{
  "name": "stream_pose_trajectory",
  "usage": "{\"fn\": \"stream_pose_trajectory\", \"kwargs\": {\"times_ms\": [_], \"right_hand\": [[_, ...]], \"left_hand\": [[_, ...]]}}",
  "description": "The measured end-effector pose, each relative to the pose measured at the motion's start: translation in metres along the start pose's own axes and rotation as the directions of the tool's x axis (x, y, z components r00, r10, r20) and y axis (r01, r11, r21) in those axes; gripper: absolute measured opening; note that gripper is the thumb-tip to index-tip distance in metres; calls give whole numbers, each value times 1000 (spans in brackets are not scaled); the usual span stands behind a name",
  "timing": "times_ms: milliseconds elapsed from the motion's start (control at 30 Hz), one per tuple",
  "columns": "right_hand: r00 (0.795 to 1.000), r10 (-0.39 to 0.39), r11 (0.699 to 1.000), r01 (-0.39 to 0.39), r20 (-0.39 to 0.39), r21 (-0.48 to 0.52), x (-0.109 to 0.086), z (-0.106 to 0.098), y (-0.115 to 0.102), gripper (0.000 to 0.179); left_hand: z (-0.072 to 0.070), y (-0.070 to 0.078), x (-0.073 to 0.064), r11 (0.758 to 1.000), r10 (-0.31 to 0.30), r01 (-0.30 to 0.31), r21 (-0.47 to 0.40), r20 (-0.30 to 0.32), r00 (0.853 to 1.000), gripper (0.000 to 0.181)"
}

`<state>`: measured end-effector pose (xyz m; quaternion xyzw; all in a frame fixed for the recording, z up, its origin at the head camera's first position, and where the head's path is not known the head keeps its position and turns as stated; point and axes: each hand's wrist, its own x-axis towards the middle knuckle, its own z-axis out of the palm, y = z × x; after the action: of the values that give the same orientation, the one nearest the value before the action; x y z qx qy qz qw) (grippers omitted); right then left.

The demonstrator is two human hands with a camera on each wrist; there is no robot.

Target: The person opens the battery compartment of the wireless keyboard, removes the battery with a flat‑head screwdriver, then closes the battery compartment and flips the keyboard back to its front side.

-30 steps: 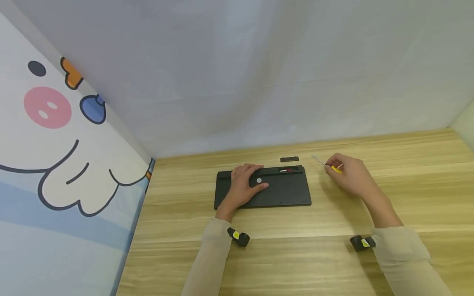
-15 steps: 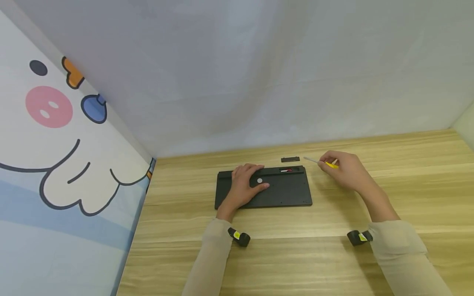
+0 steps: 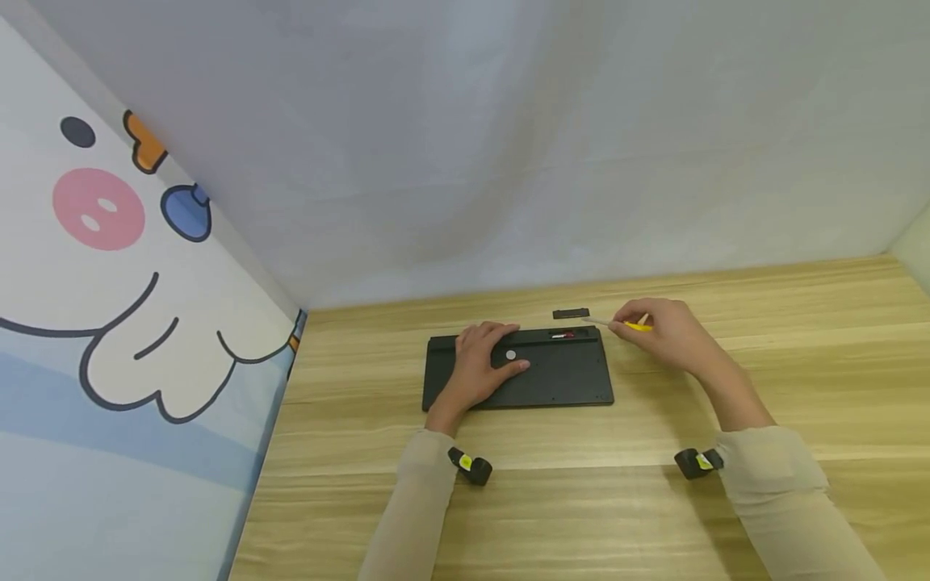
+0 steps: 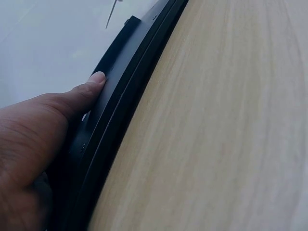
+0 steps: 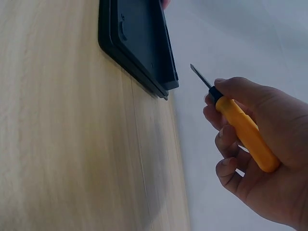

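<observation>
A black keyboard [image 3: 559,375] lies face down on the wooden table, its raised bar along the far side. My left hand [image 3: 475,367] rests on its back, fingers over the bar and thumb stretched across the flat part; the left wrist view shows the thumb [image 4: 89,91] lying along the surface. In the bar's right end is an uncovered slot holding a small red and white battery [image 3: 562,335]. My right hand [image 3: 668,335] grips a screwdriver [image 5: 245,132] by its yellow handle, thumb near the black collar. The metal tip points left, above the slot's far side in the head view.
A small black battery cover [image 3: 571,313] lies just behind the keyboard. At the back of the wooden table [image 3: 581,500] hangs a pale cloth wall [image 3: 581,161]. A cartoon-printed panel [image 3: 145,323] stands on the left.
My right hand has moved left with the screwdriver, bringing its tip from the right of the cover to between cover and slot. The left hand and keyboard have stayed in place.
</observation>
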<state>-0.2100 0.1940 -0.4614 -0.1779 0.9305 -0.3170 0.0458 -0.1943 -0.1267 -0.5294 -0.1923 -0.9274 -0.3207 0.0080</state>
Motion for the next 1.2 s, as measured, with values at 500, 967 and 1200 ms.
{"fn": "stream_pose_trajectory", "kwargs": {"times_ms": [500, 967, 1200], "right_hand": [[998, -41, 998, 42, 41, -41, 10, 9, -2, 17], [987, -109, 984, 124, 120, -125, 20, -1, -20, 12], [962, -143, 963, 189, 232, -192, 31, -10, -37, 9]], "left_hand": [[0, 1, 1, 1000, -22, 22, 3, 2, 1000, 63], [1, -1, 2, 1000, -16, 16, 0, 2, 1000, 63], [2, -2, 2, 1000, -16, 16, 1, 3, 1000, 62]]}}
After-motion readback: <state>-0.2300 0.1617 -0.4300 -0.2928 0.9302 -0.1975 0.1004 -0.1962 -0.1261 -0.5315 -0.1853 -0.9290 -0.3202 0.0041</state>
